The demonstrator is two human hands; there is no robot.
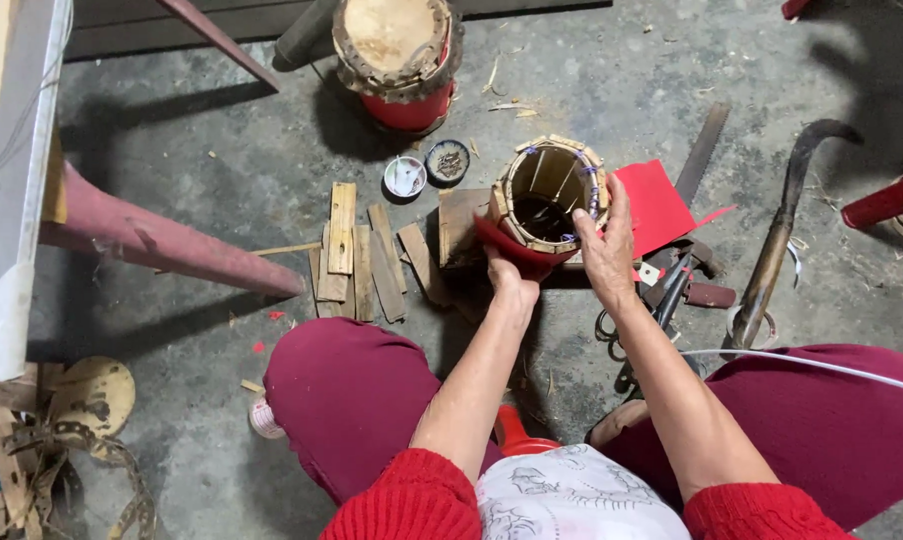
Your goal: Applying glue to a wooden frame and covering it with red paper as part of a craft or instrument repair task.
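A small open barrel of bamboo slats (552, 190), bound with purple wire, tilts toward me above the concrete floor. My left hand (509, 275) presses a strip of red paper (507, 245) against its lower side. My right hand (607, 245) grips the barrel's right wall, fingers up along the slats. A larger red paper sheet (657, 205) lies just behind my right hand.
Loose bamboo slats (357, 255) lie left of the barrel, with two small round lids (427, 170) behind them. A finished drum (397, 60) stands at the back. Scissors (637, 320), a saw blade (702, 150) and a curved blade (777, 240) lie to the right. Red wooden legs (162, 240) sit left.
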